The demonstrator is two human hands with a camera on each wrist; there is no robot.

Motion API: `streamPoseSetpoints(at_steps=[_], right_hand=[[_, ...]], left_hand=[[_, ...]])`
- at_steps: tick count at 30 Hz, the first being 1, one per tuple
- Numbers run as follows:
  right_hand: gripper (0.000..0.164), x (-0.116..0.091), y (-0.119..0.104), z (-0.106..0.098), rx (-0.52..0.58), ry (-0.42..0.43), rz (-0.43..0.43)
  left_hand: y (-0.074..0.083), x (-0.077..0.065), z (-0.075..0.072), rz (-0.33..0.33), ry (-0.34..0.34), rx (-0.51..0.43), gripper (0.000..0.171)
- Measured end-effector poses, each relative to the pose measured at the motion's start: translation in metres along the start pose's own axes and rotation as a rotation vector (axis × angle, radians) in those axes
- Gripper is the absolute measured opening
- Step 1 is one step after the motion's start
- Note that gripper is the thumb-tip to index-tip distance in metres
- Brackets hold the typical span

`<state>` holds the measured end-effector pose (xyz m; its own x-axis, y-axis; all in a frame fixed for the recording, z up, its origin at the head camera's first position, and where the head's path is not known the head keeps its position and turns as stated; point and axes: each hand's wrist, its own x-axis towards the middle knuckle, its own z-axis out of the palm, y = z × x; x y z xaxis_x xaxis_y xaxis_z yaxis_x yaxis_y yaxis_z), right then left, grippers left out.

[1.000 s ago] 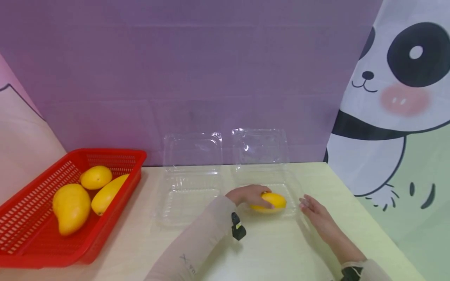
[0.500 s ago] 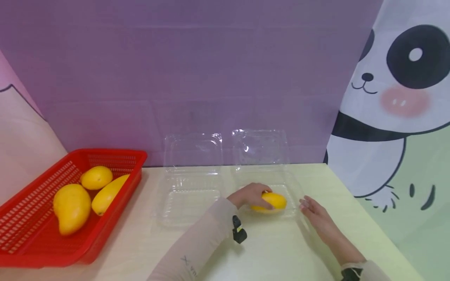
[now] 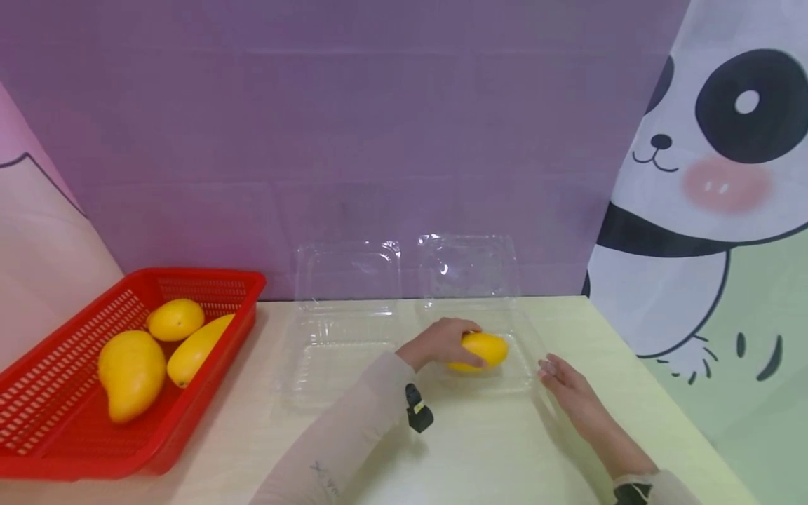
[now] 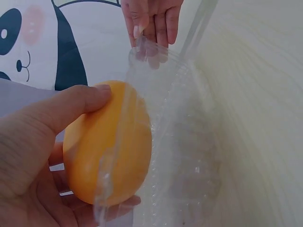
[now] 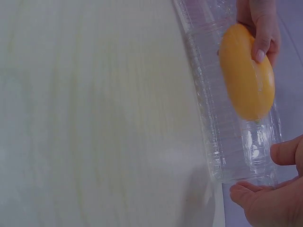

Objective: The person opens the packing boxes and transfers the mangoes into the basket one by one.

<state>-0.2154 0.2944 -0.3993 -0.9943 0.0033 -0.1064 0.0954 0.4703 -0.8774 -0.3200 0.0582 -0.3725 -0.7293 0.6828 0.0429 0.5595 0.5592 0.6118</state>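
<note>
My left hand [image 3: 445,342] grips a yellow mango [image 3: 486,349], thumb on one side and fingers around the other. The mango is held over the base of the right-hand clear plastic clamshell box [image 3: 520,375], whose lid [image 3: 467,266] stands raised at the back. In the left wrist view, the box's clear wall passes in front of part of the mango [image 4: 109,146]. My right hand [image 3: 571,389] is at the right end of this box, fingers extended and thumb apart from them, fingertips right at the rim in the right wrist view.
A second clear clamshell box [image 3: 344,365] sits left of the first with its lid up. At the far left, a red plastic basket [image 3: 160,438] holds a pear-shaped mango [image 3: 132,372] and two more mangoes [image 3: 175,320]. A purple backdrop [image 3: 404,140] rises behind the table.
My left hand has raised the mango slightly and shifted it a little left. My right hand stays at the box's right end.
</note>
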Motion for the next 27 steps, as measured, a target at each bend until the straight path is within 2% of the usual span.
streamPoseSetpoints(at_steps=[8, 11, 17, 27], right_hand=[[0.06, -0.002, 0.001, 0.0, 0.028, 0.004, -0.034], [0.059, -0.002, 0.001, 0.0, 0.024, 0.007, -0.048], [0.06, -0.001, 0.001, 0.0, 0.014, -0.008, -0.021], [0.059, -0.002, 0.002, 0.0, 0.007, 0.013, -0.049]], left_hand=[[-0.004, -0.013, -0.016, 0.048, 0.064, 0.04, 0.061], [-0.005, -0.021, -0.024, 0.032, 0.08, 0.028, 0.058], [-0.008, -0.036, -0.039, 0.0, 0.105, 0.003, 0.054], [-0.018, -0.059, -0.063, -0.021, 0.121, 0.095, 0.062]])
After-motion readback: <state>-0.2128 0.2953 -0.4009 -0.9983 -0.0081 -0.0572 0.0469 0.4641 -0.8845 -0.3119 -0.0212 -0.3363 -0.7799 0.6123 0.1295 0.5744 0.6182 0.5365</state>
